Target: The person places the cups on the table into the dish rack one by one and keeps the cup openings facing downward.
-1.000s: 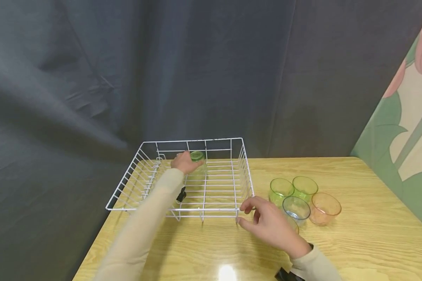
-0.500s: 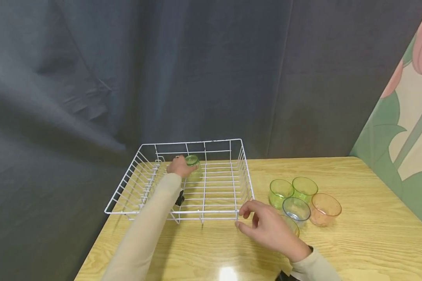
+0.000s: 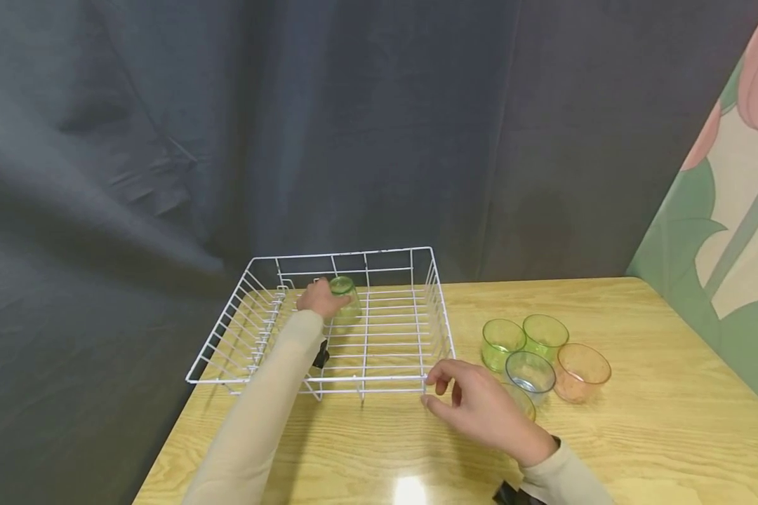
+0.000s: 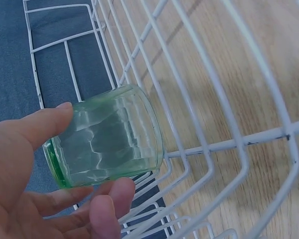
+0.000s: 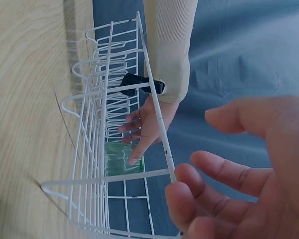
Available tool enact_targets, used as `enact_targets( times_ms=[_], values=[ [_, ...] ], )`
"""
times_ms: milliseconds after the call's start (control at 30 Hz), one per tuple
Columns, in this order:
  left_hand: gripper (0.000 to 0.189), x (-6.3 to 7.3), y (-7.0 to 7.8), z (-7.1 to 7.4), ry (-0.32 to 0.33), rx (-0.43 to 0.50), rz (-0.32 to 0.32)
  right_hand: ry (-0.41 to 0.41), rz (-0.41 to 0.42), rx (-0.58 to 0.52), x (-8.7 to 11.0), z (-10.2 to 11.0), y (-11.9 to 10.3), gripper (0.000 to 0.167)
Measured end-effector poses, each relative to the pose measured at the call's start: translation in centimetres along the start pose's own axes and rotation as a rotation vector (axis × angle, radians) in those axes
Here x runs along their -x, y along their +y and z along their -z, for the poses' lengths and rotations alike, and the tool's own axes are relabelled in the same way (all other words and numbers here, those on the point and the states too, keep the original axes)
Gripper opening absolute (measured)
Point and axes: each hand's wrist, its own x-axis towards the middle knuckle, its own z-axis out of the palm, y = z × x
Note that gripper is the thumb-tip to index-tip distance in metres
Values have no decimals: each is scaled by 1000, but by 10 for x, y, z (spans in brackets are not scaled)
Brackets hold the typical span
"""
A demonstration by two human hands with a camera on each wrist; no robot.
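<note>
A clear green glass (image 3: 349,308) stands upside down in the back part of a white wire dish rack (image 3: 391,379). My left hand (image 3: 321,300) holds it near its base, which faces up. In the left wrist view, the thumb lies on one side of the glass (image 4: 109,139) and the fingers curl along the other, with the rim right at the rack's wires. My right hand (image 3: 483,407) is at the rack's front right corner, fingers loosely bent and the thumb apart from them. Its fingertips (image 5: 180,196) are right at the top wire in the right wrist view.
Right of the rack, several glass cups stand mouth up on the wooden table (image 3: 669,421): two green (image 3: 502,345) (image 3: 546,340), one blue (image 3: 530,375), one orange (image 3: 582,375), and a yellowish one (image 3: 523,403) partly behind my right hand. A dark curtain (image 3: 379,140) hangs behind.
My left hand and the green glass have shifted slightly left and down within the rack. The right hand stays at the corner. The cups on the table have not moved.
</note>
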Motion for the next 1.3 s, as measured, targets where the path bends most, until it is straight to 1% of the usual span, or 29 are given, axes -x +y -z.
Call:
enact_targets(
  times_ms=[167,233,333,433,500,633,667,800,900,967,1067,1167,1233,1300],
  values=[
    [61,-1,-2,1,-7,-9,-4,-5,-32,8,1,5,3,12],
    [58,0,-2,4,1,-14,-11,-8,-41,11,1,8,5,11],
    [55,4,0,10,4,-11,-38,-7,-68,36,2,15,9,11],
    [59,9,4,20,-18,-8,-77,-4,-107,74,2,26,14,9],
    [60,13,7,29,-31,-13,-111,-8,-147,105,4,36,17,6],
    [54,24,10,50,-50,15,-185,-35,-218,148,8,56,25,10],
    [50,29,11,56,-55,32,-203,-46,-240,161,8,61,27,12],
    [39,51,9,77,-75,105,-277,-88,-278,196,12,73,37,17],
    [32,70,5,84,-88,129,-340,-111,-297,219,17,81,43,19],
    [28,84,3,87,-101,143,-375,-119,-308,234,20,85,47,21],
    [23,105,1,84,-110,155,-408,-138,-320,252,24,87,52,18],
    [17,126,2,77,-119,166,-421,-167,-334,259,28,87,55,12],
    [15,140,2,72,-117,169,-418,-181,-345,261,30,86,56,12],
    [14,154,1,66,-112,174,-400,-177,-355,270,33,84,57,15]
  ],
)
